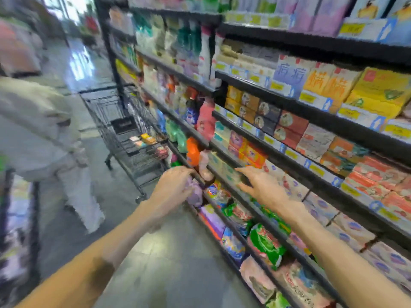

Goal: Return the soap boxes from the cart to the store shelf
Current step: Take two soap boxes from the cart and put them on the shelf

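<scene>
We take the store shelf (289, 112) as our landmark: a tall black rack filling the right side of the view, its tiers packed with soap boxes (287, 127) and bagged goods. Our right hand (264, 187) reaches in at one of the lower tiers, fingers spread wide and straight, fingertips close to the pale boxes there; it holds nothing we can see, and the blur keeps us from telling whether it touches them. Our left hand (175, 185) is at the shelf's front edge, just left of the right hand, fingers curled against a pale purple package (195, 194); whether it truly grips that package we cannot tell. The cart (131, 138), a dark wire trolley, stands farther down the aisle, close against the shelf's front. Several small coloured boxes (144, 141) lie in its basket. On the far side of the aisle from the shelf, beside the cart, another person in light clothing (44, 134) is bending forward.
</scene>
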The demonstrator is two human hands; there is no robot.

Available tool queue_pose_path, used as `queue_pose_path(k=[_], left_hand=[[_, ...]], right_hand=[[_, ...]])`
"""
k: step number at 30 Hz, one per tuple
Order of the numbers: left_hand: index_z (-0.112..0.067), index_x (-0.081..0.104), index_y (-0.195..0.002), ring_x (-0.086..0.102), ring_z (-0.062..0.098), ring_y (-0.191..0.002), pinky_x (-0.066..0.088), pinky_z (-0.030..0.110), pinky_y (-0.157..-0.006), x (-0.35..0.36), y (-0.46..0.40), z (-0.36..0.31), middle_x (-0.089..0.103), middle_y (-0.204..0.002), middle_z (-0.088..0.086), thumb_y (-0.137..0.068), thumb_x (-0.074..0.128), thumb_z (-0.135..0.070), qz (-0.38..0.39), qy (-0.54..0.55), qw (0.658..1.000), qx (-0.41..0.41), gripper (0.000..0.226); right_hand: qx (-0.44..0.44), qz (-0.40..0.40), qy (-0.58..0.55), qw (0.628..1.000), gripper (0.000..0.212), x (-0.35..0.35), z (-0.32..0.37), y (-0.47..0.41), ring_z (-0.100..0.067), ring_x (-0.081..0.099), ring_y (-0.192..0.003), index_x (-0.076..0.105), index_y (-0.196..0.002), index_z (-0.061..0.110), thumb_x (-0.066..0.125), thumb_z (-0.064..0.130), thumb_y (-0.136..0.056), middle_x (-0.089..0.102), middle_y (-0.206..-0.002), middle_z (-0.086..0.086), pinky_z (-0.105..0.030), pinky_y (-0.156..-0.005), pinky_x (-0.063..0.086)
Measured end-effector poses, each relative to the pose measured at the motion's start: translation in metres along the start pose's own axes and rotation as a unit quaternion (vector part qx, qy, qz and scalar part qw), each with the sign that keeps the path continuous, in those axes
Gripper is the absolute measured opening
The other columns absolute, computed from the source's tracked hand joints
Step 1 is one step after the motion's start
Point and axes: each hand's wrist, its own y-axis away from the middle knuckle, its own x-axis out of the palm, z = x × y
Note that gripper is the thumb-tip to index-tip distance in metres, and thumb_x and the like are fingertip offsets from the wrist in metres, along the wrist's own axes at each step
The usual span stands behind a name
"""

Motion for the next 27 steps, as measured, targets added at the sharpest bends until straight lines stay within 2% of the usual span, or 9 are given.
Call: queue_pose_path(k=[2, 3, 8, 12, 18, 27], left_hand=[[-0.007, 0.063, -0.128, 0.059, 0.035, -0.118, 0.048, 0.043, -0.099, -0.019, 0.011, 0.036, 0.064, -0.124, 0.015, -0.086, 0.042, -0.06, 0.004, -0.024, 0.999, -0.038, 0.071], [-0.006, 0.062, -0.129, 0.059, 0.035, -0.119, 0.047, 0.043, -0.1, -0.027, 0.017, 0.055, 0.064, -0.125, 0.015, -0.087, 0.044, -0.06, 0.004, -0.03, 0.998, -0.058, 0.071], [-0.011, 0.056, -0.137, 0.055, 0.031, -0.124, 0.047, 0.042, -0.102, -0.056, 0.041, 0.165, 0.061, -0.132, 0.01, -0.095, 0.055, -0.053, -0.009, -0.066, 0.99, -0.127, 0.059], [-0.013, 0.057, -0.135, 0.056, 0.033, -0.122, 0.048, 0.045, -0.1, -0.074, 0.056, 0.258, 0.061, -0.129, 0.011, -0.096, 0.06, -0.05, -0.027, -0.072, 0.985, -0.156, 0.055], [-0.01, 0.06, -0.131, 0.061, 0.034, -0.115, 0.051, 0.043, -0.094, -0.106, 0.069, 0.37, 0.064, -0.124, 0.012, -0.092, 0.066, -0.045, -0.035, -0.092, 0.977, -0.191, 0.053], [-0.009, 0.059, -0.132, 0.061, 0.034, -0.116, 0.053, 0.044, -0.096, -0.123, 0.029, 0.528, 0.063, -0.128, 0.013, -0.093, 0.063, -0.049, -0.028, -0.111, 0.967, -0.228, 0.056]], right_hand=[[-0.046, 0.006, -0.003, 0.999, 0.05, 0.013, 0.033, -0.037, -0.03, 0.06, -0.119, 0.055, -0.137, 0.016, 0.063, 0.041, -0.094, 0.063, -0.129, -0.01, -0.042, -0.098, 0.049], [-0.071, 0.009, -0.007, 0.997, 0.049, 0.02, 0.049, -0.056, -0.032, 0.061, -0.117, 0.056, -0.135, 0.015, 0.064, 0.04, -0.094, 0.064, -0.127, -0.011, -0.043, -0.096, 0.05], [-0.164, 0.032, -0.014, 0.986, 0.047, 0.051, 0.15, -0.153, -0.031, 0.059, -0.116, 0.057, -0.134, 0.015, 0.063, 0.039, -0.095, 0.064, -0.126, -0.011, -0.039, -0.094, 0.045], [-0.223, 0.036, -0.021, 0.974, 0.051, 0.087, 0.222, -0.227, -0.028, 0.06, -0.118, 0.055, -0.137, 0.016, 0.064, 0.041, -0.093, 0.063, -0.129, -0.008, -0.038, -0.096, 0.048], [-0.255, 0.066, -0.021, 0.965, 0.058, 0.123, 0.321, -0.325, -0.024, 0.053, -0.126, 0.043, -0.147, 0.022, 0.057, 0.047, -0.096, 0.054, -0.141, -0.004, -0.039, -0.1, 0.046], [-0.285, 0.092, -0.027, 0.954, 0.059, 0.177, 0.402, -0.472, -0.025, 0.055, -0.124, 0.045, -0.144, 0.02, 0.058, 0.048, -0.095, 0.056, -0.138, -0.005, -0.043, -0.1, 0.047]])
